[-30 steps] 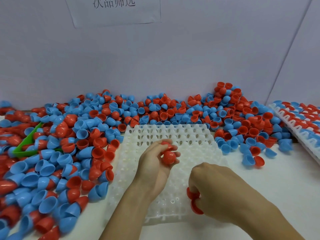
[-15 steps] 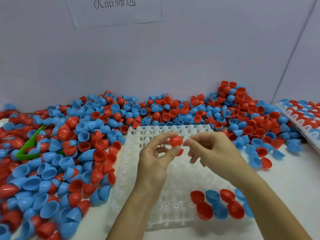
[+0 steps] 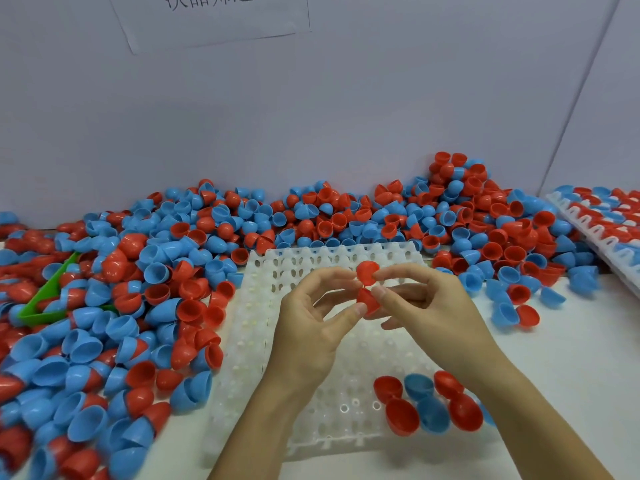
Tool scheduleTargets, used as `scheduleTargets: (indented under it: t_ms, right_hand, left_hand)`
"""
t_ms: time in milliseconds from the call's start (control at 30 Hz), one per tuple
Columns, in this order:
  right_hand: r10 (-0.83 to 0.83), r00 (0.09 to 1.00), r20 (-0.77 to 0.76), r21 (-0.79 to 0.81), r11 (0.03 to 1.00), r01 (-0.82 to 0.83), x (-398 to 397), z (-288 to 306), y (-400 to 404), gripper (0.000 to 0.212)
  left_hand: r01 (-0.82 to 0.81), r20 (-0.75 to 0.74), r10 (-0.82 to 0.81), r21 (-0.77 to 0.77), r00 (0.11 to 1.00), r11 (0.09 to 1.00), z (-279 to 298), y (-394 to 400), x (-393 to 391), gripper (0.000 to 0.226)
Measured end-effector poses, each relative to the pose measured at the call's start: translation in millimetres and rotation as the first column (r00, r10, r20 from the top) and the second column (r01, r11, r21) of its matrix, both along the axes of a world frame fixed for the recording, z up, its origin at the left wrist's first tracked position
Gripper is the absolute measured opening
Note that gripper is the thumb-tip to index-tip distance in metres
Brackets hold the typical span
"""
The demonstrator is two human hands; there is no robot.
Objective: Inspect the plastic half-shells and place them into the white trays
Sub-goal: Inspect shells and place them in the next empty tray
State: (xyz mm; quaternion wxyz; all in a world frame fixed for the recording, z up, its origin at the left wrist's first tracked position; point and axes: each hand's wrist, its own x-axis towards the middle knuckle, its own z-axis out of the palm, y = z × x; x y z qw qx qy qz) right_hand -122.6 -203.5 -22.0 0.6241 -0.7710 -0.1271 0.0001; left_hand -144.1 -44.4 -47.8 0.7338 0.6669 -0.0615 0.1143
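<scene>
My left hand [image 3: 311,327] and my right hand [image 3: 426,306] meet above the white tray [image 3: 263,341]. Between their fingertips are two red half-shells. My right hand pinches the upper red half-shell [image 3: 366,273]. My left thumb and fingers pinch the lower red half-shell [image 3: 366,301], which my right thumb also touches. Several red and blue half-shells [image 3: 429,407] sit in the tray's near right corner. A big heap of red and blue half-shells [image 3: 145,289] covers the table to the left and along the back.
A green scoop [image 3: 45,299] lies half buried in the heap at the left. A second white tray [image 3: 595,230], filled with shells, stands at the far right. Bare white table [image 3: 571,375] shows right of the tray. A wall closes off the back.
My right hand left the shells at the tray's near right corner, rose to meet the left hand, and now pinches a red half-shell drawn apart from the one in my left hand.
</scene>
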Motion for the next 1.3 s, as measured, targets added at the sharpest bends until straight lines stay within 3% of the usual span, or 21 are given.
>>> scheduleTargets:
  t_ms: [100, 233, 400, 600, 767, 933, 1100, 1300]
  right_hand:
    - [0.018, 1.0, -0.005, -0.008, 1.0, -0.018, 0, 0, -3, 0.017]
    - [0.045, 0.998, -0.036, -0.164, 0.985, -0.05, 1, 0, -8, 0.016]
    - [0.005, 0.999, 0.037, -0.282, 0.959, 0.006, 1, -3, -6, 0.017]
    - [-0.057, 0.994, 0.091, -0.351, 0.932, 0.086, 1, 5, -7, 0.019]
    - [0.094, 0.99, 0.101, -0.606, 0.796, -0.013, -6, 32, -8, 0.022]
    - [0.176, 0.984, 0.04, -0.803, 0.591, -0.073, -27, 40, 2, 0.021]
    - [0.199, 0.968, -0.152, -0.853, 0.468, -0.23, -46, 29, 21, 0.015]
    - [0.285, 0.945, -0.159, -0.951, 0.214, -0.224, -52, 25, 41, 0.023]
  left_hand:
    - [0.03, -0.011, -0.03, 0.0, 0.999, 1.0, 1, 3, 0, 0.035]
    - [0.109, -0.03, -0.108, 0.035, 0.994, 0.993, 0, 5, 0, 0.039]
    - [0.146, -0.019, -0.145, 0.094, 0.989, 0.985, -1, 5, 1, 0.036]
    - [0.023, 0.046, -0.028, 0.098, 0.999, 0.995, 1, 17, 2, 0.022]
    - [-0.19, -0.022, 0.189, -0.07, 0.982, 0.979, 0, 24, 8, 0.025]
    - [-0.232, -0.069, 0.225, -0.104, 0.972, 0.967, -1, 22, 9, 0.027]
    - [-0.228, -0.105, 0.219, -0.079, 0.97, 0.97, -3, 21, 9, 0.026]
    - [-0.227, -0.112, 0.221, -0.04, 0.969, 0.973, -3, 20, 7, 0.026]
